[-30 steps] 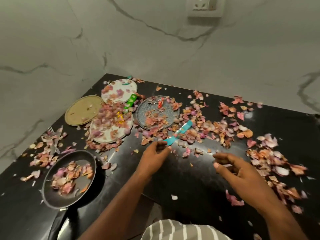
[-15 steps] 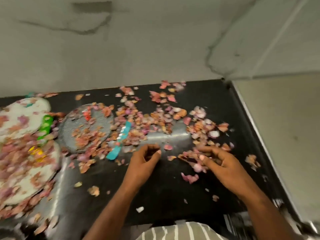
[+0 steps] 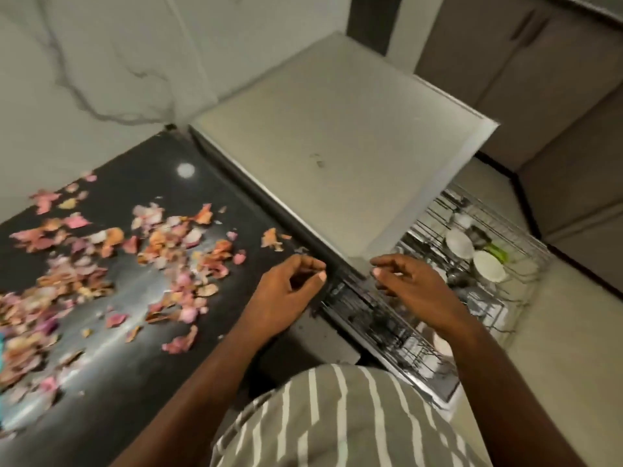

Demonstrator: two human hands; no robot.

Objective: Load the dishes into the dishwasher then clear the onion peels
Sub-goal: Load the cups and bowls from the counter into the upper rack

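Pink and orange onion peels (image 3: 161, 257) lie scattered over the black countertop (image 3: 141, 358) on the left. My left hand (image 3: 286, 294) hovers at the counter's right edge, fingers curled loosely, holding nothing that I can see. My right hand (image 3: 411, 288) hangs over the pulled-out wire dishwasher rack (image 3: 478, 274), fingers bent and apart, empty. The rack holds white bowls (image 3: 488, 266) and some dark items. The plates and the pan are out of view.
The dishwasher's grey top (image 3: 337, 136) stands right of the counter, against a marble wall (image 3: 101, 62). A lower drawer front (image 3: 414, 358) juts out below my hands. Beige floor (image 3: 556, 332) and grey cabinets (image 3: 539, 62) lie to the right.
The view has swung right from the plates and peels to the dishwasher. Both hands moved right off the peels, the right one now over the rack.
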